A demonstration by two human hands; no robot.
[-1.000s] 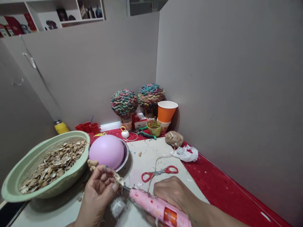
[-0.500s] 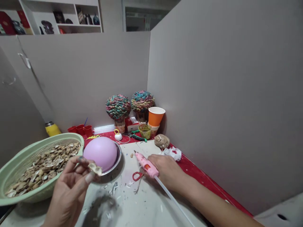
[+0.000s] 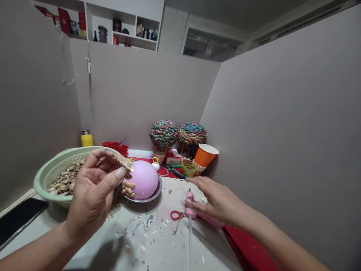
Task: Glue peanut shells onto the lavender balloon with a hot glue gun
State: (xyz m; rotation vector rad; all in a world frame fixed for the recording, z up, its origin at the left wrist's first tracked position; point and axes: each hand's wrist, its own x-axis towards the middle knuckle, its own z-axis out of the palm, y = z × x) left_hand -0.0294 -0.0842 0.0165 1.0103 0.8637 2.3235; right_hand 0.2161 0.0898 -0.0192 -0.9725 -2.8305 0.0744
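Between the thumb and fingers of my left hand (image 3: 98, 184) is a peanut shell (image 3: 126, 164), its hollow side partly showing. Just behind it, a pink-purple balloon (image 3: 145, 178) rests in a metal bowl (image 3: 158, 192). Several peanut shells (image 3: 128, 188) sit on the balloon's left side. My right hand (image 3: 218, 199) is open, fingers stretched out over a pink glue gun (image 3: 190, 207) with a glue stick (image 3: 190, 241) coming out of its back. The gun appears to lie on the table, its handle partly hidden under the hand. Red-handled scissors (image 3: 176, 215) lie beside it.
A green basket (image 3: 42, 184) of peanut shells stands left, near a black phone (image 3: 21, 222). Two colourful shell-covered balls (image 3: 164, 133) stand at the back beside an orange paper cup (image 3: 206, 155). A yellow bottle (image 3: 87, 138) and red cups (image 3: 123, 150) are behind. Grey partitions (image 3: 146, 86) enclose the table.
My right hand has loosened from the glue gun, which now points away from me. My left hand still holds the shell, slightly higher. The camera view has turned left.
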